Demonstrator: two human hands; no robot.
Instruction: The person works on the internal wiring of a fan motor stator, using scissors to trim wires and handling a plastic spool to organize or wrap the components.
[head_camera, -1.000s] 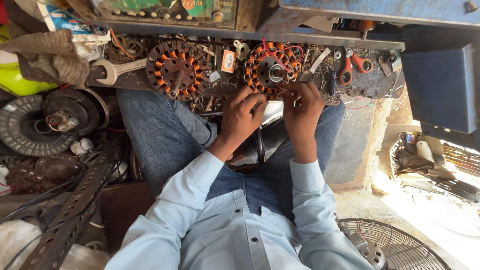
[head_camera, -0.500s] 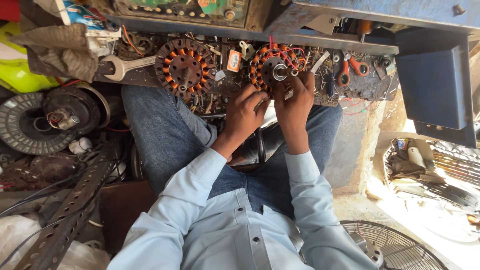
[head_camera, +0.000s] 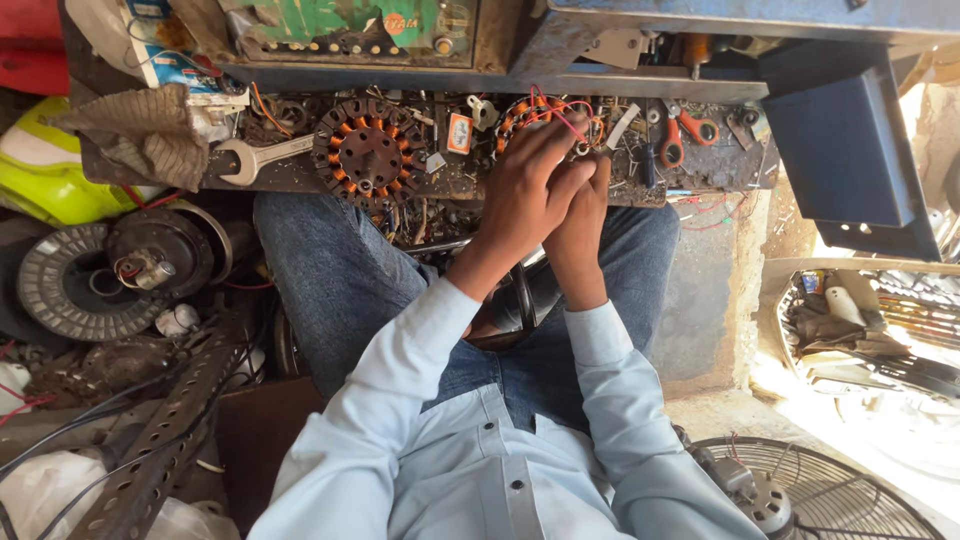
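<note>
Two hands, left hand, right hand, fingers pressed together on copper-wound stator (red wires, mostly hidden)

A person seen from above wears a pale blue button-up shirt with long sleeves reaching the wrists, small dark buttons running down the front placket, and a stitched seam along it. Blue denim jeans cover both legs. The left hand and right hand are bare, without gloves.

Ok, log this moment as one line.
left hand: on wound stator | right hand: beside it, touching red wires | second stator: untouched | bench: cluttered
</note>
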